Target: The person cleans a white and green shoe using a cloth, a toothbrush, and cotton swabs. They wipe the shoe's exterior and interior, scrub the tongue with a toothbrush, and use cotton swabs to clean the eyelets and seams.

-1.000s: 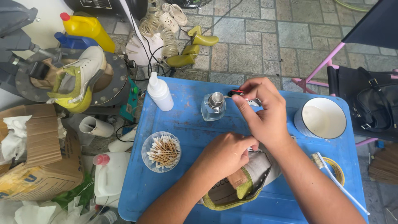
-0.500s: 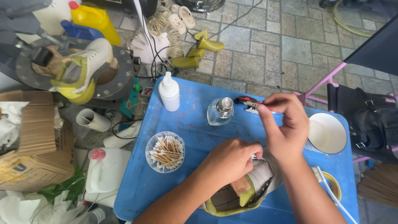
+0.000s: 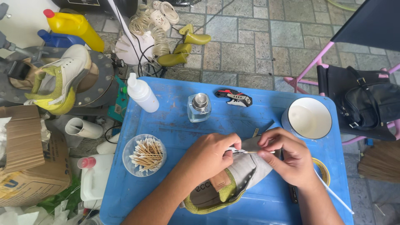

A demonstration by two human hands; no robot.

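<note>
- The shoe (image 3: 233, 181) was held down on the blue surface (image 3: 175, 121) by the left hand (image 3: 210, 154), its grip closed on it.
- A thin stick (image 3: 250, 151) was pinched in the right hand (image 3: 291, 160) grip, over the shoe.

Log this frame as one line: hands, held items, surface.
left hand: steadies grey-green shoe | right hand: pinches cotton swab at shoe | surface: blue table | nearby: swab dish, glass bottle
</note>
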